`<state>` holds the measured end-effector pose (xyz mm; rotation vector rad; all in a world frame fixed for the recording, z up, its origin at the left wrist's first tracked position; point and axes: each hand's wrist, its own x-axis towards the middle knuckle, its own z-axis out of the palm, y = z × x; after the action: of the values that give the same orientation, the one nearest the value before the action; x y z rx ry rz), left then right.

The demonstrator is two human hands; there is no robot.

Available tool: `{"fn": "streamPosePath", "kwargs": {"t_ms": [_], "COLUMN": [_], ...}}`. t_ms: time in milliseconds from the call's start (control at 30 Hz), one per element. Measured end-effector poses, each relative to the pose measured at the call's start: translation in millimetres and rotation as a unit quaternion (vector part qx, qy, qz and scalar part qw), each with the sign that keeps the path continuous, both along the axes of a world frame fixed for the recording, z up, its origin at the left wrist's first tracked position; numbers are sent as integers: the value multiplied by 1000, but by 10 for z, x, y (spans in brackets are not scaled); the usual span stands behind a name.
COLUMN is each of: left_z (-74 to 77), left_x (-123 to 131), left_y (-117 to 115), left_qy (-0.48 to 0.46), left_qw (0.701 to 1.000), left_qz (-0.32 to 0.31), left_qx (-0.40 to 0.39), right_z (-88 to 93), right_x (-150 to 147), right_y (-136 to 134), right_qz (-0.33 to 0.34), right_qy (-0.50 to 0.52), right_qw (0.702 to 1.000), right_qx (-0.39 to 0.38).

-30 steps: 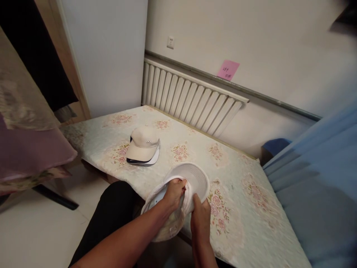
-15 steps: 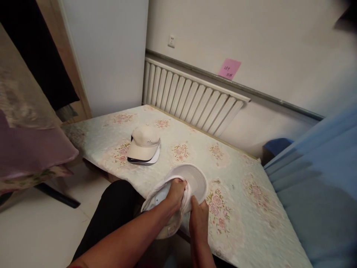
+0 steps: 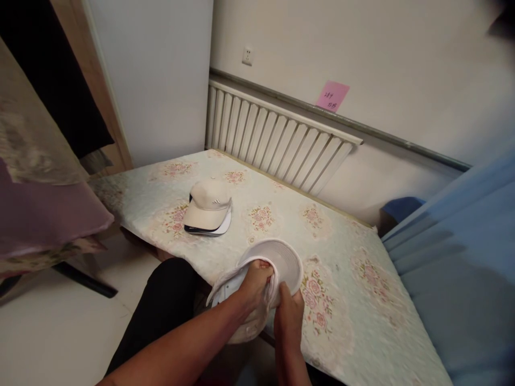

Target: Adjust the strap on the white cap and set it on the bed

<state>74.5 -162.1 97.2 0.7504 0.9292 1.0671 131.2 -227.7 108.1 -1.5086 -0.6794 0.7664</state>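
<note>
A pale baseball cap [image 3: 281,255] is held upside down over the table's near edge, its inside facing up and its brim pointing away to the right. My left hand [image 3: 257,280] reaches into the crown, fingers closed on the inner band where it meets the brim. With thumb on the brim's underside, my right hand [image 3: 289,311] grips the brim's near right side; its other fingers are partly hidden. Farther left on the table sits a stack of caps, a beige cap [image 3: 207,202] on top with dark and white brims showing below it.
A flowered cloth covers the table [image 3: 277,225]. Behind it stand a white radiator [image 3: 273,134] and a wall with a pink note [image 3: 332,96]. A blue curtain [image 3: 462,257] hangs on the right. Draped clothes [image 3: 48,209] are at the left.
The held cap and both hands have shifted very slightly to the right. Both hands keep their hold, and the stacked caps stay where they were.
</note>
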Motion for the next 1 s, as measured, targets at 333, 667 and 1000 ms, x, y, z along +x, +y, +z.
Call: {"fn": "streamPosePath", "kwargs": {"t_ms": [333, 667, 1000], "left_z": [-89, -103, -54], "left_x": [-88, -112, -211], "left_y": [-166, -18, 138], "left_qy": [46, 36, 63], "left_qw": [996, 997, 989], "left_qz": [-7, -16, -105], "left_qx": [80, 62, 84], "right_z": [-48, -146, -12], "right_x": [32, -13, 35], "right_y": [-17, -60, -28], "right_qz": [12, 45, 1], "right_qy": [-9, -51, -39], "right_qw": [1000, 997, 999], "right_qx": [-1, 20, 6]}}
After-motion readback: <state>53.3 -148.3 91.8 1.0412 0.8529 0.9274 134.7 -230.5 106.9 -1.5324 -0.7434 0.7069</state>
